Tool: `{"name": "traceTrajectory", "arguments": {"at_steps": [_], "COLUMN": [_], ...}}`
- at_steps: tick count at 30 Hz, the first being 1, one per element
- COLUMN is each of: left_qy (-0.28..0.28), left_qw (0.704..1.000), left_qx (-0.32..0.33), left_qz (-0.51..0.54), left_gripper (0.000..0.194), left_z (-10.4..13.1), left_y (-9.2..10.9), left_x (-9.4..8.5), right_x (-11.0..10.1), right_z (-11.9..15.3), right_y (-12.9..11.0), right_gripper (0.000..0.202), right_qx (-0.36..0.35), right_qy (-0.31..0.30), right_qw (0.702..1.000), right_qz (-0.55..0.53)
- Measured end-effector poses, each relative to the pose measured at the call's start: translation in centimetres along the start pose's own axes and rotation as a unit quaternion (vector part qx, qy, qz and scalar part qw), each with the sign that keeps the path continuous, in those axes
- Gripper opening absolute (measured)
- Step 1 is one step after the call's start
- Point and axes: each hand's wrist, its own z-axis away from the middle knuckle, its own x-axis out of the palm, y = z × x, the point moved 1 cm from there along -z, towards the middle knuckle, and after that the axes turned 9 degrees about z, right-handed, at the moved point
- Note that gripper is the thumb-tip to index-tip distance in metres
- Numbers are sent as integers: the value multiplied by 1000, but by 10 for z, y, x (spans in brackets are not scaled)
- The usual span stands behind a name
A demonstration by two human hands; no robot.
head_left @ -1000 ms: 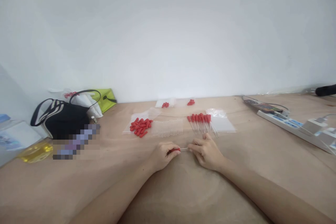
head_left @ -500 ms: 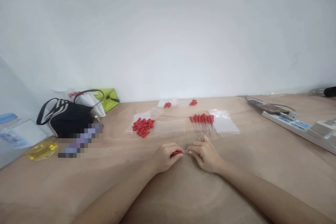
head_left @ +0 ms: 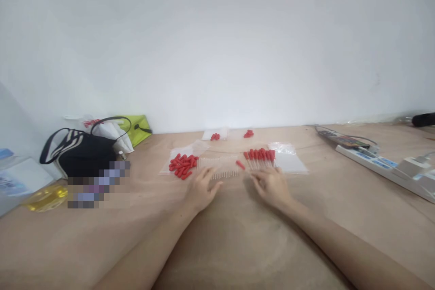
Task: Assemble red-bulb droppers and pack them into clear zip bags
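Note:
My right hand (head_left: 272, 186) pinches the clear stem of a dropper with a red bulb (head_left: 240, 164), whose bulb points up and left. Just beyond it lies a row of red-bulbed droppers (head_left: 260, 155). My left hand (head_left: 203, 189) has its thumb and fingers apart, with nothing seen between them, near the close edge of a row of clear tubes (head_left: 224, 167). A pile of loose red bulbs (head_left: 183, 165) lies left of the tubes, partly on a clear bag (head_left: 165, 167).
Another clear bag (head_left: 292, 161) lies right of the droppers. Two small groups of red bulbs (head_left: 215, 137) sit near the wall. A black bag (head_left: 86, 154) and a yellow bottle (head_left: 45, 198) are at left, a white power strip (head_left: 384, 166) at right.
Both hands have moved forward and apart. My left hand has let go of the red bulb; my right hand has carried the dropper forward towards the row.

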Motion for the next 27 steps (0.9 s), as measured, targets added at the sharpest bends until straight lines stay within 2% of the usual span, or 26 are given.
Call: {"name": "traceTrajectory", "arguments": {"at_steps": [2, 4, 8, 11, 14, 18, 21, 23, 27], "left_qy": [44, 57, 36, 15, -7, -7, -3, -8, -23], "left_qw": [994, 981, 954, 945, 941, 941, 941, 940, 938], "left_qx": [-72, -141, -243, -269, -266, -247, -235, -232, -238], "left_qz": [-71, -122, -169, -187, -208, -232, -245, -250, -253], "left_gripper": [30, 27, 26, 22, 20, 20, 18, 14, 10], "left_z": [-1, -2, 0, 1, 2, 4, 4, 4, 3], "left_y": [-13, -27, -46, -51, -53, -56, -58, -57, -54], "left_x": [-10, -19, -32, -37, -37, -35, -34, -35, -35], "right_x": [3, 7, 16, 21, 23, 23, 23, 24, 32], "right_z": [-13, -27, -45, -46, -45, -45, -49, -53, -62], "right_y": [13, 23, 29, 29, 30, 24, 11, 0, -20], "right_gripper": [23, 24, 22, 21, 21, 23, 25, 27, 30], "right_qx": [120, 205, 268, 276, 269, 240, 197, 180, 194], "right_qy": [11, 2, -46, -73, -83, -54, -49, -75, -137], "right_qw": [993, 978, 960, 956, 956, 965, 975, 977, 968], "right_qz": [9, 28, 60, 74, 81, 94, 92, 86, 77]}}
